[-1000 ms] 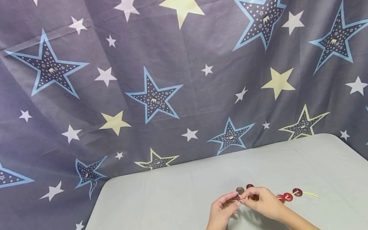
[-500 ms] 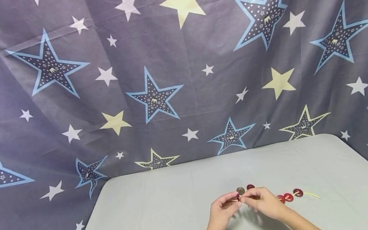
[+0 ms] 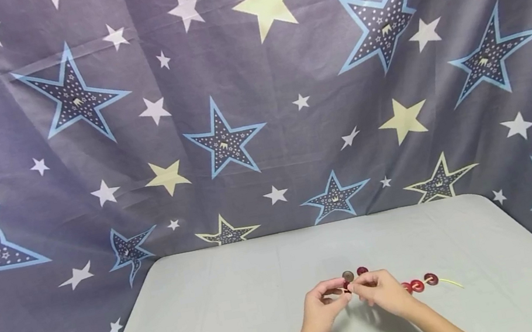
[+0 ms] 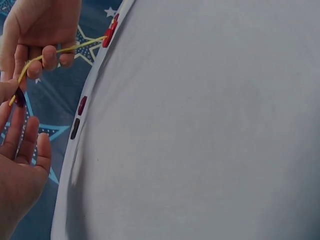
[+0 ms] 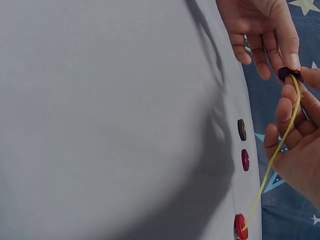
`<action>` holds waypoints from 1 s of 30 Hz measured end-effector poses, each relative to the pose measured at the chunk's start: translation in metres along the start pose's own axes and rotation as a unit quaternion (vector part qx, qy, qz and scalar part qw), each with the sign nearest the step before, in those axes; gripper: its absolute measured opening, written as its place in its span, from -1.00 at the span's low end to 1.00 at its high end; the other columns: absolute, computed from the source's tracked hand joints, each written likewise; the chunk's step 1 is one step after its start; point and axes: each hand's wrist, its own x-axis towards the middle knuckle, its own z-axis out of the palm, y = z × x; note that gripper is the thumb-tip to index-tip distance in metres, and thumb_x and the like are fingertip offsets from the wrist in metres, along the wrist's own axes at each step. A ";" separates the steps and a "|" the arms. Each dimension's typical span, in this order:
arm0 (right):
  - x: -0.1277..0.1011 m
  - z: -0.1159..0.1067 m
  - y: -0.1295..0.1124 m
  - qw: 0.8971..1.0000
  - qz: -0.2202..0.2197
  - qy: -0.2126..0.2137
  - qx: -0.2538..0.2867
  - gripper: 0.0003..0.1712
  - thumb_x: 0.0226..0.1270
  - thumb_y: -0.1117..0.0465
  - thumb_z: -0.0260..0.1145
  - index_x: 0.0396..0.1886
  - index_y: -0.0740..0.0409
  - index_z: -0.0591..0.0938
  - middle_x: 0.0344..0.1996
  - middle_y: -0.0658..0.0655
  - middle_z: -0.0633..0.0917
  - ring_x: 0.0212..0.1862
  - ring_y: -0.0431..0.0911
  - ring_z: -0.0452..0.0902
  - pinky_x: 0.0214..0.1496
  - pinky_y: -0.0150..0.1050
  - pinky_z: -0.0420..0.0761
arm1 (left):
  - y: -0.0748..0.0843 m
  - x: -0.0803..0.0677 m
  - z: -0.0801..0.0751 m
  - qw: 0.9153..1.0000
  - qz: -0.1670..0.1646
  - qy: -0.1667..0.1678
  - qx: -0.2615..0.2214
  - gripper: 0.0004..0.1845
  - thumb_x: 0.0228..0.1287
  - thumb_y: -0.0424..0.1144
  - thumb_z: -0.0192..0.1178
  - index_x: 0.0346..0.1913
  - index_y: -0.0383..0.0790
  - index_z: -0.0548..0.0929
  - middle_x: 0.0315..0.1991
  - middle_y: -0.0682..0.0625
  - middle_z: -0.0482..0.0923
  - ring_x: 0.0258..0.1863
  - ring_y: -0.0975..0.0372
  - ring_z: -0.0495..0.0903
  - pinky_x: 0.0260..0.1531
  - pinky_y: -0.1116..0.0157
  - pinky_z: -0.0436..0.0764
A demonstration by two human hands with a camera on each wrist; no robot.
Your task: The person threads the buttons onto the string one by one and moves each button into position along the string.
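Cord tip hidden between fingertips; held button's holes unreadable. Left hand point(image 3: 323, 307) pinches a dark round button point(image 5: 286, 74). Right hand point(image 3: 381, 291) pinches thin yellow cord point(image 5: 272, 160), strung with glossy red buttons point(image 3: 417, 284) at 3 o'clock. Two loose buttons point(image 3: 354, 273) at 12 o'clock on matte grey table point(image 3: 218, 317).

- The button point(image 5: 287, 74) pinched in my left hand point(image 3: 323, 307) is dark purple.
- The cord point(image 5: 272, 159) my right hand point(image 3: 381, 291) holds is yellow.
- The buttons already strung on the cord point(image 3: 417, 284) are red.
- Two loose buttons on the table: one dark brown point(image 3: 348, 275), one dark red point(image 3: 361, 270).
- The table point(image 3: 218, 317) is pale grey.
- The backdrop cloth point(image 3: 255, 102) is greyish purple with white, pale yellow and blue-edged dotted stars.
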 end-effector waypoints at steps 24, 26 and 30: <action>-0.003 0.001 -0.004 1.000 -0.001 0.004 0.005 -0.77 0.19 0.26 0.31 -0.28 0.40 0.66 -0.55 0.14 0.62 -0.56 -0.32 0.43 -0.52 -0.36 0.51 | -0.030 0.010 -0.001 0.998 -0.054 0.032 0.017 -0.83 0.09 -0.24 0.33 -0.29 -0.26 0.72 -0.25 -0.10 0.71 -0.38 0.41 0.57 -0.36 0.47 0.52; -0.001 0.002 0.004 1.000 -0.009 0.004 0.000 -0.76 0.14 0.23 0.36 -0.28 0.35 0.67 -0.56 0.01 0.59 -0.55 -0.35 0.41 -0.50 -0.42 0.48 | -0.035 0.011 -0.001 0.998 -0.055 0.034 0.013 -0.83 0.08 -0.23 0.33 -0.29 -0.25 0.73 -0.25 -0.08 0.71 -0.36 0.40 0.57 -0.36 0.46 0.53; 0.001 0.003 0.010 0.999 -0.038 0.012 -0.020 -0.77 0.09 0.22 0.40 -0.29 0.28 0.67 -0.60 -0.06 0.53 -0.54 -0.38 0.37 -0.49 -0.46 0.43 | -0.036 0.011 -0.002 0.998 -0.053 0.036 0.011 -0.83 0.09 -0.23 0.32 -0.28 -0.24 0.73 -0.24 -0.08 0.71 -0.35 0.42 0.57 -0.36 0.46 0.52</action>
